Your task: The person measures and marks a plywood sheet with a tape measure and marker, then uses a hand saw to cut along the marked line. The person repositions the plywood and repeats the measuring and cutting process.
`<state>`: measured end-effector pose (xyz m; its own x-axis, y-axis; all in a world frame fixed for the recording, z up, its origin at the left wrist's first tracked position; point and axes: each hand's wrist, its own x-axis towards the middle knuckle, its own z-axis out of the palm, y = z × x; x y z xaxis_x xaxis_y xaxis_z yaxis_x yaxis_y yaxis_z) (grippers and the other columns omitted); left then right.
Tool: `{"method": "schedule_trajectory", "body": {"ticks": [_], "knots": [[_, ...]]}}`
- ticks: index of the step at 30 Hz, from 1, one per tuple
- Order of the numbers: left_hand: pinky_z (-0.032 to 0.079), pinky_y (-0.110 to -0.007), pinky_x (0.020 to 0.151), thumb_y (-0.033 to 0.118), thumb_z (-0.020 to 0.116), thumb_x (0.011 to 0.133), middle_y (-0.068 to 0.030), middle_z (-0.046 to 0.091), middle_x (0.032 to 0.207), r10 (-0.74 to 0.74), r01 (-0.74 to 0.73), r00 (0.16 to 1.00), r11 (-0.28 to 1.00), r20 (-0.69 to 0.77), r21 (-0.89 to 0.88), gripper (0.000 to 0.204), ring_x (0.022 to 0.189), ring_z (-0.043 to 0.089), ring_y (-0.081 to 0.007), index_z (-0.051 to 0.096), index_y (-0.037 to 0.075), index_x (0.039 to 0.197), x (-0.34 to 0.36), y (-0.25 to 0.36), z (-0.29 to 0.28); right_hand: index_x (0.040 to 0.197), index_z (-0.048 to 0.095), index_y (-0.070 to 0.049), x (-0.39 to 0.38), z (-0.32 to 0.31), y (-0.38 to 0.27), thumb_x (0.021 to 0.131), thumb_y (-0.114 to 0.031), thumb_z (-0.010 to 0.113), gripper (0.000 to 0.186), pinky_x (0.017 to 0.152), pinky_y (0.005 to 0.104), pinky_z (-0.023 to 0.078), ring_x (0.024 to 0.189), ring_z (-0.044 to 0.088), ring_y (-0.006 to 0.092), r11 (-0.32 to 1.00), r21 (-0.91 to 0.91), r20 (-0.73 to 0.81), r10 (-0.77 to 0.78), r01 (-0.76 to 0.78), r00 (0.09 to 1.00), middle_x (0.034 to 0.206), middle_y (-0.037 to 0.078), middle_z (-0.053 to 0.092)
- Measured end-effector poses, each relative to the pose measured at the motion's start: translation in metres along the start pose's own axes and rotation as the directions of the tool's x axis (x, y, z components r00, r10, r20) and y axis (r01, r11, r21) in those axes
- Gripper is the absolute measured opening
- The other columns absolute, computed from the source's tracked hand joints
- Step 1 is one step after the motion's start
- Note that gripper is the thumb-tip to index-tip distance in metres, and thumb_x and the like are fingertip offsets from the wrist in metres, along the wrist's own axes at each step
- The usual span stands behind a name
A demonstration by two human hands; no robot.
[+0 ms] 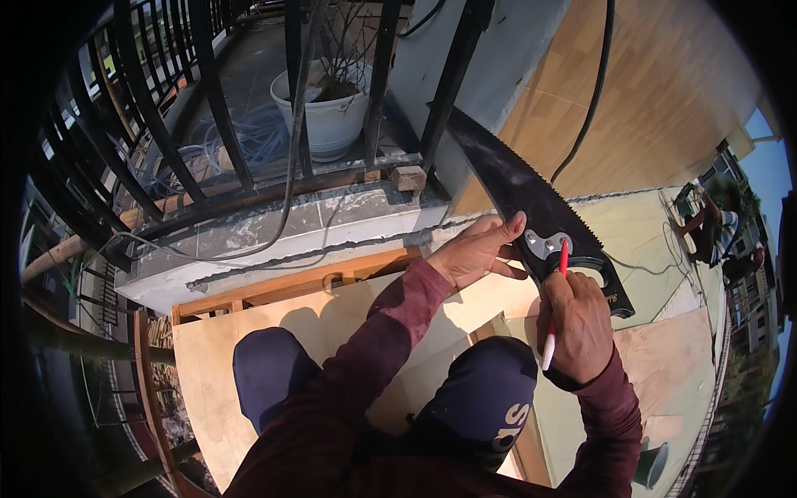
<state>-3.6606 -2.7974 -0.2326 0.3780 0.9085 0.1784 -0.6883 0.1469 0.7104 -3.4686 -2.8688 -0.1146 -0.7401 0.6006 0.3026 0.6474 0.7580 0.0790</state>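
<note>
A black handsaw [525,187] with a toothed edge lies slanted in front of me, its blade toward the railing. My right hand [577,324] is closed at its black handle, with a red-and-white pen [550,342] also held in the fingers. The pen's red end crosses the handle. My left hand [477,251] has its thumb on the blade's smooth edge beside the handle; its other fingers are partly hidden under the saw. Beneath my legs is a pale plywood sheet [220,365].
A black metal railing [220,108] stands at the left on a tiled ledge [315,220]. Behind it is a white flower pot [332,124]. A small block [408,178] sits on the ledge. A cable [290,178] hangs across. Another person [710,220] crouches at the far right. A bucket [652,465] stands at lower right.
</note>
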Motion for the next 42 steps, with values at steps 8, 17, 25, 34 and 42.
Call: {"method": "schedule_trajectory", "body": {"ticks": [8, 17, 25, 34, 42], "knots": [[0.052, -0.04, 0.094, 0.017, 0.06, 0.101, -0.0035, 0.062, 0.099, 0.243, -0.172, 0.966, 0.852, 0.083, -0.494, 0.009, 0.097, 0.063, -0.0184, 0.057, 0.01, 0.103, 0.02, -0.058, -0.02, 0.09, 0.049, -0.011, -0.004, -0.017, -0.016, 0.08, -0.015, 0.067, 0.021, 0.109, 0.0559, 0.029, 0.114, 0.06, 0.0321, 0.882, -0.387, -0.213, -0.368, 0.268, 0.905, 0.118, 0.021, 0.066], [0.051, -0.04, 0.101, 0.025, 0.061, 0.1, 0.0003, 0.068, 0.101, 0.126, -0.173, 0.98, 0.92, -0.153, -0.352, 0.012, 0.094, 0.065, -0.0125, 0.067, 0.014, 0.098, 0.049, -0.052, -0.094, 0.123, 0.055, 0.002, 0.013, 0.062, 0.047, 0.076, -0.032, 0.088, 0.067, 0.082, 0.0326, 0.054, 0.099, 0.069, 0.0244, 0.708, 0.69, -0.338, 0.501, -0.153, 0.797, 0.113, 0.016, 0.067], [0.048, -0.036, 0.106, 0.024, 0.056, 0.103, -0.0077, 0.066, 0.127, 0.122, -0.278, 0.9, 0.9, -0.419, -0.334, 0.029, 0.118, 0.061, -0.0206, 0.059, 0.005, 0.125, 0.07, -0.048, -0.18, 0.118, 0.054, -0.001, 0.072, 0.178, 0.049, 0.082, -0.012, 0.076, 0.044, 0.068, 0.0385, 0.053, 0.078, 0.069, 0.0363, 0.669, 0.742, -0.486, 0.5, 0.036, 0.717, 0.086, 0.02, 0.068], [0.046, -0.038, 0.109, 0.02, 0.049, 0.106, -0.0087, 0.06, 0.136, -0.061, -0.053, 0.845, 0.979, -0.532, -0.195, 0.03, 0.125, 0.057, -0.0222, 0.057, 0.005, 0.131, 0.044, -0.07, -0.188, 0.115, 0.052, -0.005, 0.134, 0.258, 0.038, 0.079, -0.009, 0.074, 0.042, 0.065, 0.0467, 0.047, 0.076, 0.061, 0.0449, 0.591, 0.805, -0.456, 0.666, -0.044, 0.59, 0.081, 0.021, 0.061], [0.048, -0.042, 0.102, 0.021, 0.059, 0.094, -0.017, 0.065, 0.125, 0.007, 0.243, 0.923, 0.766, -0.386, 0.596, 0.04, 0.116, 0.062, -0.0304, 0.058, 0.0, 0.129, 0.001, -0.126, -0.236, 0.118, 0.046, -0.006, 0.172, 0.307, 0.039, 0.08, -0.005, 0.071, 0.046, 0.073, 0.0514, 0.046, 0.09, 0.06, 0.0475, 0.545, 0.836, -0.379, 0.667, -0.072, 0.642, 0.096, 0.023, 0.06]]}}
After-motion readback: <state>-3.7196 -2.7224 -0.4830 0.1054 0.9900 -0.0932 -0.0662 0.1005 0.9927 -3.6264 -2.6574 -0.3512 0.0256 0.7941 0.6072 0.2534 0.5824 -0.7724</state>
